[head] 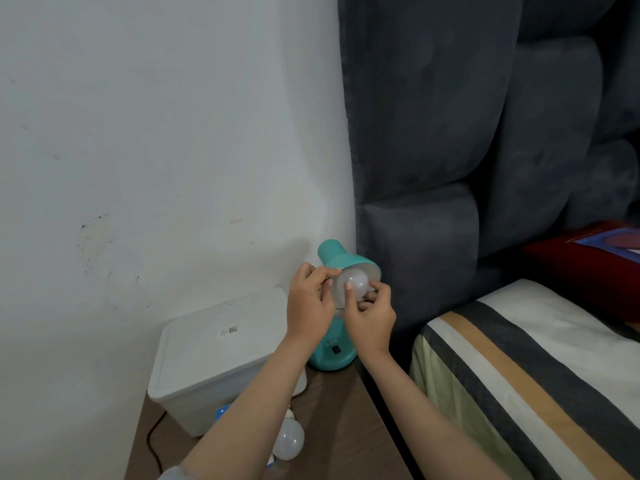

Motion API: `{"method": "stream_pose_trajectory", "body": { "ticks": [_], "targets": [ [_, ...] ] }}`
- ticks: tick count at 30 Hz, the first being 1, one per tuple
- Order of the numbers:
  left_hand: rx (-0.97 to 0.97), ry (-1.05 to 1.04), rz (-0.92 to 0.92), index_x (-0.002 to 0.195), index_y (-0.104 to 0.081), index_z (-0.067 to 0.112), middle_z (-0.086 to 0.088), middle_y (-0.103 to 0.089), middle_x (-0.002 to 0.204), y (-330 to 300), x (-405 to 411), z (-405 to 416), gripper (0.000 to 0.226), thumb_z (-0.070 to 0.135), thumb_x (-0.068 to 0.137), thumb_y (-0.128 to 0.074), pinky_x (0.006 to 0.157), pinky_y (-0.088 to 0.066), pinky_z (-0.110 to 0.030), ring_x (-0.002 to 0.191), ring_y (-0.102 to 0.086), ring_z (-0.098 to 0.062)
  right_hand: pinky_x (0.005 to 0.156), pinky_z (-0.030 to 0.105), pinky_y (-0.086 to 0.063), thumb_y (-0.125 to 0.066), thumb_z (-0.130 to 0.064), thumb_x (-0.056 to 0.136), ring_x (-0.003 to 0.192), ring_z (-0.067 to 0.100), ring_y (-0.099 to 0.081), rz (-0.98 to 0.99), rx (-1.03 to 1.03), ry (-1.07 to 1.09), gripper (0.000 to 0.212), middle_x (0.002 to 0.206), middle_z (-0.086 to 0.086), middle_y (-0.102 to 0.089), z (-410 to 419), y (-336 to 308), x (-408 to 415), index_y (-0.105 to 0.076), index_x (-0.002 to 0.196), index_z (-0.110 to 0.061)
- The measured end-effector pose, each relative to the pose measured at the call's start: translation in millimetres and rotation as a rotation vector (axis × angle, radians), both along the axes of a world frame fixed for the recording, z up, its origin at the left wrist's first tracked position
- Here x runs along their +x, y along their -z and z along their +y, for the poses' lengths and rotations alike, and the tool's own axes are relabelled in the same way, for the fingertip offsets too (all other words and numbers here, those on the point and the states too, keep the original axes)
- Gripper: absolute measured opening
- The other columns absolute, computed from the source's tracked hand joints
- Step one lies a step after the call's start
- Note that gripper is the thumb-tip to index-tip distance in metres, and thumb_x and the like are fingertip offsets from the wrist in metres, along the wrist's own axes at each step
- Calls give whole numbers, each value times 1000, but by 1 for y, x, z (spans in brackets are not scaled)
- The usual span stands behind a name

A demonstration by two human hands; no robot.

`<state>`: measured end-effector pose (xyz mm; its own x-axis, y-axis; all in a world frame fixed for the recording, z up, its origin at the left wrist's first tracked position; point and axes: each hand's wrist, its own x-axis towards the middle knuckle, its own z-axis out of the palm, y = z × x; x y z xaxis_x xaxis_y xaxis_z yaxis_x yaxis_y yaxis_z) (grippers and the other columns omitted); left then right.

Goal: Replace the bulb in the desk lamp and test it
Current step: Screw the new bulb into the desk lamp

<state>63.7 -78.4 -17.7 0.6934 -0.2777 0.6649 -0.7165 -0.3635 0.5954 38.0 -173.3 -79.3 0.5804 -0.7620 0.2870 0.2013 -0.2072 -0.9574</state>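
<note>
Plainly, the bulb (352, 283) sits in the teal lamp (341, 260) shade at the back of the counter (332, 410). The left hand (310, 303) pinches the shade rim; the right hand (372, 315) has its grip closed on the bulb's dome. It looks light, smooth and breakable, so hold its widest part gently. A spare bulb (289, 443) lies nearer.

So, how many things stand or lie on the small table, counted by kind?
Bulbs: 2, one in the lamp shade, one lying on the table
Lamps: 1
Boxes: 1
Total: 4
</note>
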Motion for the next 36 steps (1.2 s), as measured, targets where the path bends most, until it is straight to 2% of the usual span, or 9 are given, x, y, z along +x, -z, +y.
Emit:
{"method": "stream_pose_trajectory", "body": {
  "ticks": [3,5,9,15,21,25,29,33,36],
  "targets": [
    [-9,3,-3,96,-68,14,-3,-52,86,1,-1,0,23,-1,85,-56,71,-54,-32,79,-59,-18,70,16,-55,-73,-28,80,86,13,-66,-52,-71,-10,55,123,10,-53,6,3,-1,-46,125,-12],
    [-12,0,-4,96,-68,13,-3,-53,86,1,0,0,22,-1,85,-56,71,-54,-33,79,-59,-18,76,27,-58,-74,-20,79,95,19,-65,-96,-134,-36,57,125,4,-45,8,9,-1,-47,129,-19],
    [-8,1,-6,96,-68,12,-3,-53,86,1,0,0,21,-1,85,-55,71,-54,-33,79,-58,-18,68,23,-58,-72,-25,82,77,15,-68,-76,-88,6,44,110,9,-58,5,7,-2,-54,121,-17],
    [-18,9,-18,97,-68,14,-1,-51,85,4,0,0,22,0,85,-56,68,-55,-39,79,-58,-17,77,30,-59,-73,-24,79,94,22,-65,-113,-154,-9,55,122,2,-42,9,8,-1,-47,127,-21],
    [-3,17,-33,96,-67,14,-1,-50,85,4,1,-2,20,2,86,-54,66,-54,-42,79,-58,-19,69,30,-58,-69,-34,83,73,10,-66,-26,-7,21,46,102,8,-62,2,1,-1,-52,119,-11],
    [-18,9,-27,96,-68,15,-2,-51,85,5,1,-3,22,1,85,-55,68,-54,-42,79,-58,-19,72,27,-58,-72,-25,81,86,23,-66,-81,-98,8,57,123,4,-45,8,4,0,-44,130,-13],
    [-8,13,-26,96,-68,12,-4,-52,86,5,1,-3,20,1,85,-55,68,-54,-41,78,-58,-19,70,25,-58,-70,-23,83,79,21,-66,-62,-113,32,45,113,6,-51,9,8,-1,-51,123,-18],
    [-7,14,-20,96,-68,13,-1,-51,86,6,1,-4,19,3,86,-55,68,-55,-38,79,-58,-17,72,41,-60,-65,-40,85,76,17,-69,-23,82,10,43,97,10,-67,4,7,0,-52,116,-12],
    [1,15,-36,97,-68,14,-1,-51,85,8,-1,-3,20,2,86,-56,68,-54,-39,79,-58,-18,73,32,-58,-69,-36,83,82,18,-67,-25,-2,18,52,117,9,-57,5,9,-2,-49,123,-8]
  ]
}}
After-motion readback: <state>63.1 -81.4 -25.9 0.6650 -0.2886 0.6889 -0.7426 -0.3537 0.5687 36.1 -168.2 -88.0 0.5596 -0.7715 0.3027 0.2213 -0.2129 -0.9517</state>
